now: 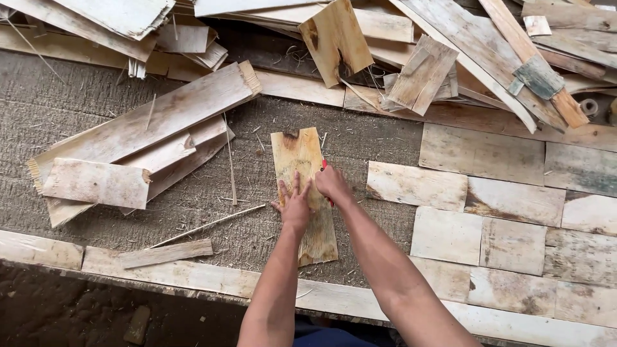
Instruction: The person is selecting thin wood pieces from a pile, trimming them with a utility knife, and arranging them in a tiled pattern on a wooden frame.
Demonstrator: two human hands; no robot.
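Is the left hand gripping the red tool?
No, the left hand lies flat with fingers spread on the wood sheet; the red tool is in the right hand.

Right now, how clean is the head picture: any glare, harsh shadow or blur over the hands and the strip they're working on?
Head view: soft, even daylight, no glare; only faint shadows beneath the forearms. The left hand, flat on the veneer strip, is sharp. The right hand is slightly soft, and the red tool in its grip is mostly hidden. The scrap pile bends a little toward the corners.
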